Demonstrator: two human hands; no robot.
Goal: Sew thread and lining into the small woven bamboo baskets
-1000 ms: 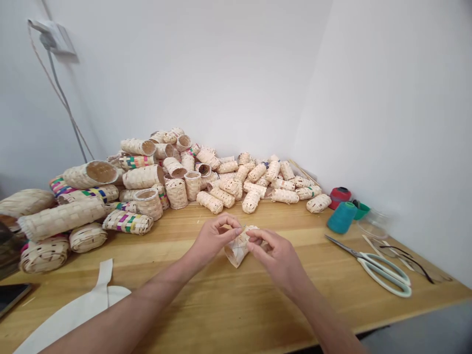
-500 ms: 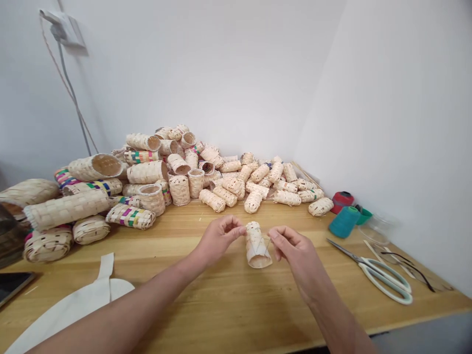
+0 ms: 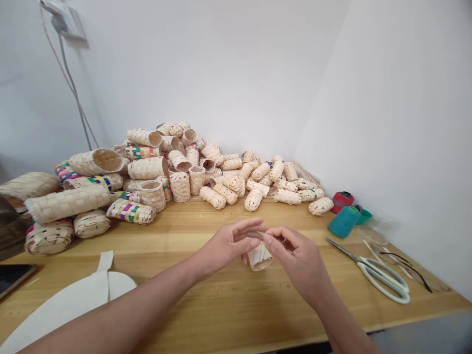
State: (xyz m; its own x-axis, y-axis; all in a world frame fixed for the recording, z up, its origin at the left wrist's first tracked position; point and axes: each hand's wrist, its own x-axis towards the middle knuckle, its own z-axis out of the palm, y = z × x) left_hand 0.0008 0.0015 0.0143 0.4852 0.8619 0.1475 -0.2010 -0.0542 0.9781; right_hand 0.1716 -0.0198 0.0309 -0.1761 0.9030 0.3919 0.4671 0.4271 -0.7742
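Left hand point(image 3: 231, 244) is now covering the basket point(image 3: 254, 258), mouth facing 6 o'clock, likely bracing it; fingers half-curled, hold unclear. Right hand point(image 3: 297, 250) is pinching thread point(image 3: 261, 251).

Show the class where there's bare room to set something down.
Bare tabletop lies between the small basket and the near edge, and between the right hand and scissors. Crowded: the back, with heaped baskets; the right end, with spools and glasses.

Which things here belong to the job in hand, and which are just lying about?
Belongs to the job:
small woven tube, at left hand and right hand
dark thread over the tube
probably scissors, teal thread cone, piled woven pieces

Seemingly just lying about:
phone
glasses
white flat piece
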